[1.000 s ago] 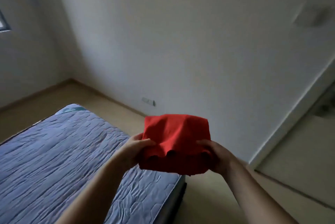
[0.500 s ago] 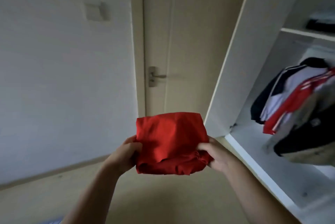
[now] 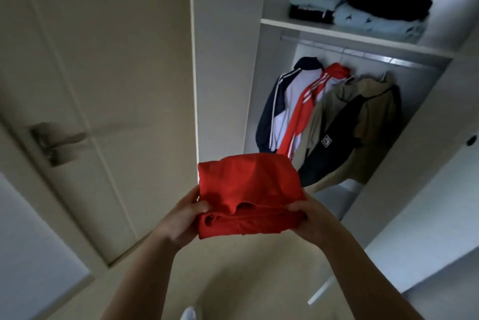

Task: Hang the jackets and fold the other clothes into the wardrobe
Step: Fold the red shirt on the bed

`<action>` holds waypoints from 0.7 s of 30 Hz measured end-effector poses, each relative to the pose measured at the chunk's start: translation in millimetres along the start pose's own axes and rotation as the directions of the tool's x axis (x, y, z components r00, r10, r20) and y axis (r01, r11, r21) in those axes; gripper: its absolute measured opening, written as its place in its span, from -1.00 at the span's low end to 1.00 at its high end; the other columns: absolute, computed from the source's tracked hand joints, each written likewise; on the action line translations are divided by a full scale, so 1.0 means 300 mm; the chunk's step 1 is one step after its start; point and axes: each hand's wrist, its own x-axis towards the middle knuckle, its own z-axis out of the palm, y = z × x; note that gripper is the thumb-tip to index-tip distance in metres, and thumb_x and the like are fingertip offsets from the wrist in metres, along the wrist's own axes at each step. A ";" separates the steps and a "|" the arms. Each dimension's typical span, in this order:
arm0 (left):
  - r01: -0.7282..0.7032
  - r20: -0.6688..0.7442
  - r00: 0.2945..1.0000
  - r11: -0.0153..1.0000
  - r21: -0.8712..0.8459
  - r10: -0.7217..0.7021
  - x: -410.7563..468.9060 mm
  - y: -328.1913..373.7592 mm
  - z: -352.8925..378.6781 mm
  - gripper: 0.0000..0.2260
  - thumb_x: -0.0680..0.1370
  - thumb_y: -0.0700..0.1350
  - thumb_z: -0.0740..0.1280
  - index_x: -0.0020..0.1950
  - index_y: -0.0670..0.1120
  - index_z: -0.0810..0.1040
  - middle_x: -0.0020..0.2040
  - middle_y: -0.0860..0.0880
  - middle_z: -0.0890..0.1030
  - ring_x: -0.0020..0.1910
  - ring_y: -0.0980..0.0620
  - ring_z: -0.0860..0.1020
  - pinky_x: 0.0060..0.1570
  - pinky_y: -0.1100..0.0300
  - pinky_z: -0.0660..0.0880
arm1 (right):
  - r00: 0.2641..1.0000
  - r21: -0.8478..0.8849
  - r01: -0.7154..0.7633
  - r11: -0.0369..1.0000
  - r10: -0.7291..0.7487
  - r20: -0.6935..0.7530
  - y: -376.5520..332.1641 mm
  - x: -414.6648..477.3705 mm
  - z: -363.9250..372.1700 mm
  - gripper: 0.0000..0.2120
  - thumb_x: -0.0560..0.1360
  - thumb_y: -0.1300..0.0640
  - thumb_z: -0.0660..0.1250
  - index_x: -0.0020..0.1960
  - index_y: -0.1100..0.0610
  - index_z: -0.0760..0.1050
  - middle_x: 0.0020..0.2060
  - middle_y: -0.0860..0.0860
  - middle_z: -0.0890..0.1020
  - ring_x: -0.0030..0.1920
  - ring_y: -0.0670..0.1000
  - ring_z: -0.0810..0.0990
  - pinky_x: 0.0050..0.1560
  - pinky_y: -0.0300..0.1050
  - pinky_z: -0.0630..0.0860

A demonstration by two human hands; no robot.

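Observation:
A folded red garment point(image 3: 248, 190) is held up in front of me at chest height. My left hand point(image 3: 185, 218) grips its left edge and my right hand point(image 3: 309, 218) grips its right edge. Behind it stands the open white wardrobe point(image 3: 225, 60). Several jackets point(image 3: 334, 122) hang from its rail point(image 3: 363, 53). On the shelf point(image 3: 350, 34) above the rail lie folded clothes point(image 3: 363, 5), pale blue and black.
A closed beige door point(image 3: 103, 86) with a lever handle point(image 3: 55, 140) is on the left, right beside the wardrobe's side panel. An open wardrobe door point(image 3: 440, 190) stands at the right. The floor below is beige.
My view swung from the bed and the wall past the door to the open wardrobe. The red garment stays gripped in both hands and now sits closer to the wardrobe.

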 end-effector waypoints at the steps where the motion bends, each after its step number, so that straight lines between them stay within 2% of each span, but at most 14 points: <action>1: -0.003 0.025 1.000 1.000 0.007 0.003 0.075 0.022 -0.005 -0.33 0.21 -0.29 0.42 0.33 -0.18 0.40 0.13 -0.28 0.59 -0.02 -0.20 0.61 -0.07 0.01 0.60 | 0.999 0.000 0.013 1.000 -0.013 -0.035 -0.025 0.050 -0.027 -0.42 0.36 0.45 0.15 0.36 0.18 0.37 0.08 0.22 0.61 0.06 0.25 0.60 -0.02 0.12 0.60; 5: 0.002 0.132 0.991 0.997 0.074 -0.012 0.427 0.141 -0.033 -0.26 0.13 -0.18 0.42 0.33 -0.17 0.41 0.14 -0.31 0.57 0.03 -0.25 0.57 0.00 -0.05 0.54 | 0.985 0.050 0.083 0.995 -0.074 -0.155 -0.141 0.286 -0.109 -0.40 0.37 0.49 0.15 0.33 0.08 0.42 0.09 0.20 0.61 0.09 0.26 0.57 0.00 0.15 0.59; 8: 0.008 0.184 0.982 0.987 0.160 -0.038 0.714 0.261 -0.023 -0.40 0.24 -0.22 0.36 0.31 -0.14 0.43 0.13 -0.24 0.62 0.05 -0.23 0.61 -0.06 -0.03 0.59 | 0.969 0.038 0.133 0.990 -0.122 -0.215 -0.257 0.467 -0.157 -0.40 0.43 0.51 0.11 0.39 0.10 0.35 0.11 0.22 0.56 0.10 0.29 0.52 -0.09 0.12 0.60; 10: -0.009 0.156 0.987 0.978 0.207 -0.024 0.921 0.335 0.004 -0.54 0.38 -0.22 0.35 0.29 -0.13 0.45 0.05 -0.18 0.66 -0.01 -0.18 0.65 -0.15 0.04 0.60 | 0.949 0.058 0.200 0.978 -0.179 -0.259 -0.341 0.581 -0.209 -0.38 0.38 0.47 0.23 0.38 0.07 0.36 0.10 0.21 0.60 0.08 0.27 0.58 -0.12 0.11 0.61; 13: -0.064 0.104 0.994 0.973 0.222 0.042 1.187 0.414 0.085 -0.71 0.55 -0.21 0.28 0.27 -0.09 0.48 0.05 -0.14 0.66 -0.03 -0.15 0.66 -0.14 0.03 0.61 | 0.917 0.067 0.280 0.958 -0.247 -0.315 -0.473 0.719 -0.294 -0.33 0.32 0.45 0.31 0.37 0.03 0.37 0.11 0.17 0.64 0.05 0.22 0.65 -0.11 0.06 0.60; 18: -0.137 0.180 0.979 0.966 0.220 0.098 1.554 0.527 0.280 -0.80 0.56 -0.22 0.27 0.15 -0.06 0.55 -0.01 -0.14 0.67 -0.09 -0.12 0.66 -0.25 0.13 0.59 | 0.865 0.010 0.394 0.919 -0.367 -0.341 -0.718 0.902 -0.473 -0.34 0.30 0.40 0.33 0.34 0.00 0.41 0.13 0.18 0.63 0.09 0.26 0.62 -0.02 0.16 0.58; 21: -0.189 0.227 0.964 0.958 0.214 0.139 1.774 0.610 0.404 -0.79 0.56 -0.23 0.27 0.16 -0.05 0.55 0.01 -0.14 0.67 -0.04 -0.12 0.65 -0.16 0.11 0.56 | 0.829 -0.016 0.457 0.889 -0.433 -0.354 -0.886 0.997 -0.585 -0.37 0.34 0.46 0.29 0.34 0.04 0.41 0.14 0.19 0.62 0.11 0.26 0.62 -0.04 0.13 0.59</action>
